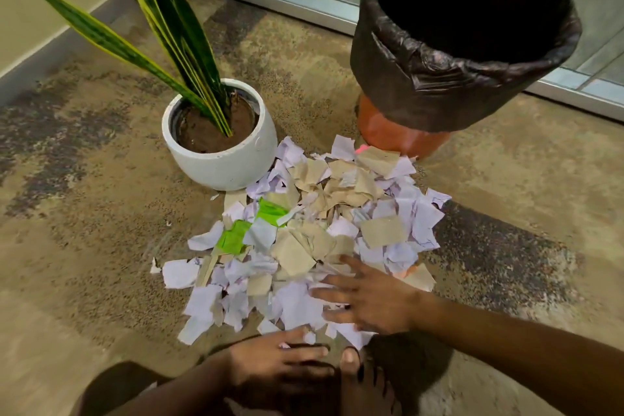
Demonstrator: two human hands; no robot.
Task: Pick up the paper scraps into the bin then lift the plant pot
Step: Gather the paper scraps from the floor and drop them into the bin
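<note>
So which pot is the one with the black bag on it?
The orange bin on the right, beside the glass door. A black bag covers its top; the white plant pot has leaves and soil instead.

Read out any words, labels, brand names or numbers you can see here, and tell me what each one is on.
None can be read.
Paper scraps: some white pieces carry faint ink marks, too small and blurred to read.
Plant pot: a round embossed mark on its side, not legible.
Bin and its black liner: no text shows.
</note>
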